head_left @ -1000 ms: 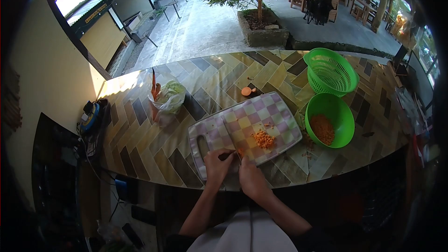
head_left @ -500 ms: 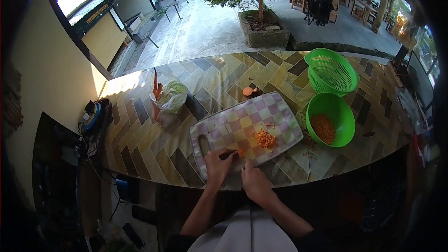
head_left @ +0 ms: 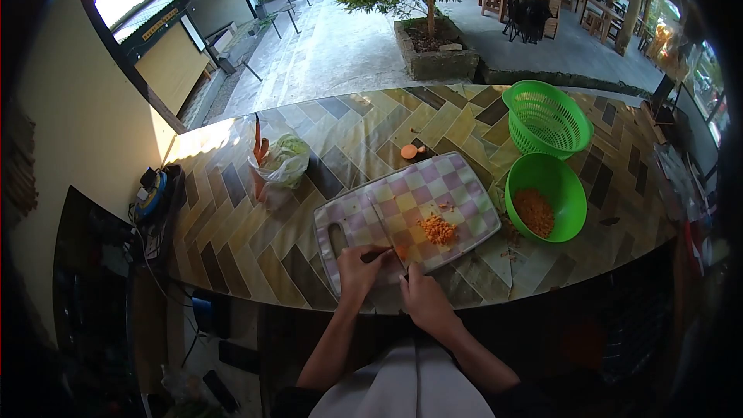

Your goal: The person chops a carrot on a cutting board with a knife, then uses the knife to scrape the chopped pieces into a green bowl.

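Observation:
A checkered cutting board (head_left: 441, 186) lies at a slant near the table's front edge, with a heap of diced orange carrot (head_left: 439, 230) on it. My left hand (head_left: 359, 269) is closed at the board's lower left, fingers against a small piece of carrot (head_left: 400, 251). My right hand (head_left: 422, 294) is wrapped round the handle of a knife (head_left: 385, 224), whose thin blade points up and left across the board beside that piece. To the right, a green bowl (head_left: 569, 205) holds more finely cut carrot (head_left: 534, 213).
A green colander (head_left: 548, 120) stands behind the bowl. Beyond the board lies a cut carrot end (head_left: 409, 152). A plastic bag (head_left: 282, 170) with a pale green vegetable and carrots sits at the left. A black tray (head_left: 166, 209) with cables stands at the table's left edge.
The view has shifted very slightly. Both hands keep nearly the same place on the board, and the knife blade shows a little more clearly.

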The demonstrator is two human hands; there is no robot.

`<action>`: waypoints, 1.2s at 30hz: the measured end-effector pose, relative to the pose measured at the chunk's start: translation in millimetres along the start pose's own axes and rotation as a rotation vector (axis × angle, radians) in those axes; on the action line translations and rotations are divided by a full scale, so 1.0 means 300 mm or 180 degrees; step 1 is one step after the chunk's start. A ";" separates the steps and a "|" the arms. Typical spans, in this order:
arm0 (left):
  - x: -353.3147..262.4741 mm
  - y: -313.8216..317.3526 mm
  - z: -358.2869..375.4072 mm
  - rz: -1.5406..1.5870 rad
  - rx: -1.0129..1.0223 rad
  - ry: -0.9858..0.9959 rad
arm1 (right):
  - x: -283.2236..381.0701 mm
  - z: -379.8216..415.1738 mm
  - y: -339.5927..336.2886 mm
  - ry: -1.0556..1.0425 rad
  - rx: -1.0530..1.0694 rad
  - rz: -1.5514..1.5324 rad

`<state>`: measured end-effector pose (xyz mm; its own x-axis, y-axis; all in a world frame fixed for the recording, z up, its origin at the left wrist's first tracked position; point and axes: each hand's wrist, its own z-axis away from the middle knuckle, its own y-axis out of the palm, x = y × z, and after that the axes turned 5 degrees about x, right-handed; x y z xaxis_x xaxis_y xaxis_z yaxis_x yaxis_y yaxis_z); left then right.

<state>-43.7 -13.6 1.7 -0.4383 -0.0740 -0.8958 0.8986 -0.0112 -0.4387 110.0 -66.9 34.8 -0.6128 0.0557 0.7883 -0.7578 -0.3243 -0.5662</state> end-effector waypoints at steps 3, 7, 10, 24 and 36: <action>0.002 -0.002 -0.005 -0.0095 -0.0045 0.0037 | -0.006 -0.007 0.003 0.0008 0.0069 -0.0017; -0.002 -0.004 -0.011 -0.0071 -0.0005 -0.0068 | -0.029 -0.025 -0.003 -0.0221 0.0081 -0.0106; -0.004 -0.009 -0.012 0.0110 0.0091 -0.0124 | -0.055 -0.055 0.024 -0.0220 0.0025 0.0002; -0.009 -0.020 -0.004 0.0327 0.0236 -0.0134 | -0.012 -0.001 -0.005 -0.0149 -0.0023 -0.0003; -0.026 -0.015 -0.007 0.0065 0.0076 -0.0125 | -0.015 -0.014 0.016 -0.0185 0.0046 0.0111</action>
<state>-44.4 -10.9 10.4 -0.4191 -0.1134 -0.9008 0.9078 -0.0331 -0.4181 108.2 -64.8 27.7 -0.6243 -0.0108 0.7811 -0.7326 -0.3388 -0.5903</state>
